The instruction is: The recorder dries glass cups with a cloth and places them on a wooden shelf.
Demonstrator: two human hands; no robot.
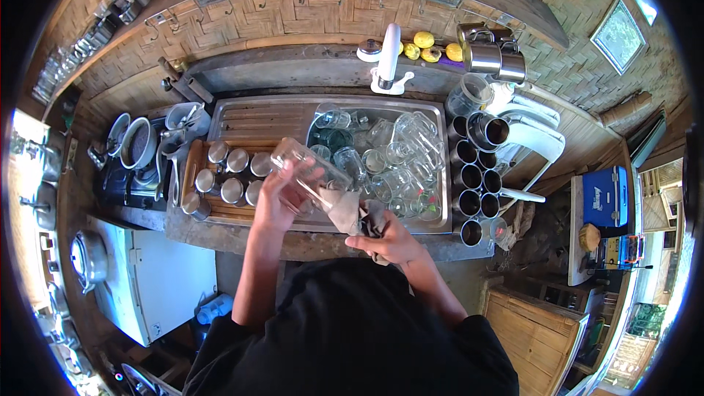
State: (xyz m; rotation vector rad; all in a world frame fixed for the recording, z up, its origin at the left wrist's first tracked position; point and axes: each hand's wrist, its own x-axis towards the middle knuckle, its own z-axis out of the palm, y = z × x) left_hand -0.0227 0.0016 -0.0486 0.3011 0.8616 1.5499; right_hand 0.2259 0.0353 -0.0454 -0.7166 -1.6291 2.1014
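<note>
My left hand point(273, 198) is closed around a clear drinking glass point(297, 155), which lies tilted above the near left part of the sink point(446, 194). In my right hand point(396, 240) is a bunched beige cloth point(342, 210), held against the glass's end nearer that hand. Fingers partly hide where cloth and glass meet. Beyond my hands, the sink holds a heap of clear glasses and mugs point(414, 143). To the left of the glass, several upturned cups point(237, 160) stand on a wooden tray point(192, 167).
A white tap point(389, 59) rises behind the sink, with yellow fruit point(424, 39) beside it. Dark-mouthed metal cups point(467, 176) line the right counter, near a white rack point(532, 132). Bowls point(138, 143) stand at far left, above a white fridge point(176, 279).
</note>
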